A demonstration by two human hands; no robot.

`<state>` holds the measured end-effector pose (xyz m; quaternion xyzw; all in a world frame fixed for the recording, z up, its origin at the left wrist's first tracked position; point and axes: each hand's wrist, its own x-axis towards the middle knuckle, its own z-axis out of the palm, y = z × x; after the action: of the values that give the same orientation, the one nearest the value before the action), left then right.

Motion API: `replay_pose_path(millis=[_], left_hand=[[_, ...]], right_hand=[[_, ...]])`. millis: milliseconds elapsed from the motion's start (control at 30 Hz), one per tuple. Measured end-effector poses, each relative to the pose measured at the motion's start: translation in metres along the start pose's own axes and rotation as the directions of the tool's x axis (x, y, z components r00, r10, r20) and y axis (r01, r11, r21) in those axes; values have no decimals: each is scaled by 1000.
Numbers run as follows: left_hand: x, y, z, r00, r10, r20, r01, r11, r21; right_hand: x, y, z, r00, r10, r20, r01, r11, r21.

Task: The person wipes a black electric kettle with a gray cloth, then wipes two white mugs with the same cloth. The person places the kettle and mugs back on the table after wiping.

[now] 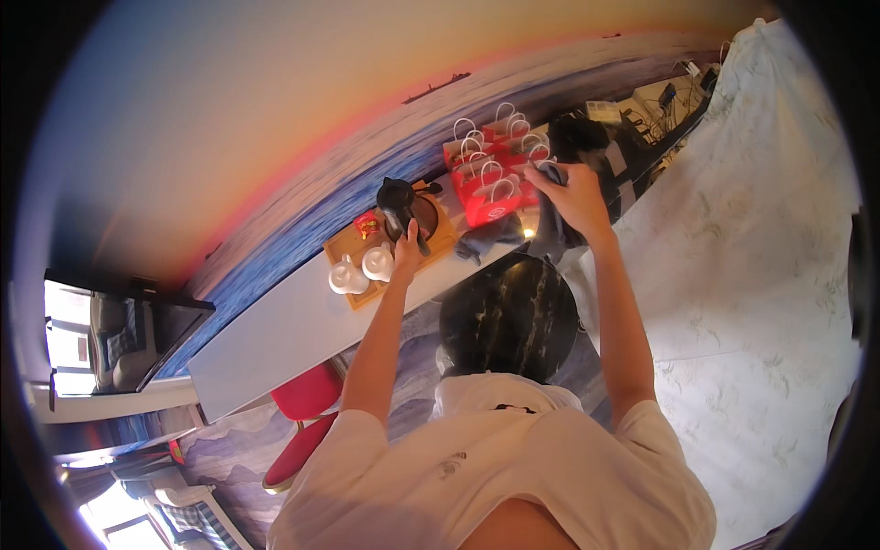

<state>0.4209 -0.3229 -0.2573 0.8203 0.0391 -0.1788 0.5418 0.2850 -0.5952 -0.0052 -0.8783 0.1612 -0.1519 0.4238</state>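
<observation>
My left hand point(408, 254) is closed round the handle of a black electric kettle point(396, 199). The kettle is over a wooden tray point(343, 246), beside a round dark base. Two white cups point(347, 275) and a small red packet point(367, 225) sit on the same tray. To the right, my right hand point(577, 200) has its fingers bent in a pinch at a small dark item point(553, 171), partly hidden by the fingers. Below that hand lies bunched dark grey cloth point(488, 240) at the table's edge. Red paper bags point(495, 197) with white handles stand just left of the hand.
The long white table point(266, 335) runs along a wall with a sea mural. A round black marbled stool point(509, 316) stands close in front of me. Nearby are a red chair point(309, 392), a television point(137, 335), a pale curtain point(733, 302) and tangled cables point(655, 115).
</observation>
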Motion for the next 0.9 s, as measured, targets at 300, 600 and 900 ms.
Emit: replay_pose_path(millis=[300, 600, 900], left_hand=[[-122, 19, 0, 866, 174, 470, 79, 878, -471], [-146, 171, 7, 702, 576, 420, 60, 539, -840], [-155, 234, 27, 790, 581, 197, -349, 690, -634]], right_hand=[[-33, 9, 33, 960, 267, -83, -84, 559, 825], [-96, -22, 77, 908, 418, 17, -186, 368, 911], [-109, -30, 44, 919, 392, 36, -198, 381, 903]])
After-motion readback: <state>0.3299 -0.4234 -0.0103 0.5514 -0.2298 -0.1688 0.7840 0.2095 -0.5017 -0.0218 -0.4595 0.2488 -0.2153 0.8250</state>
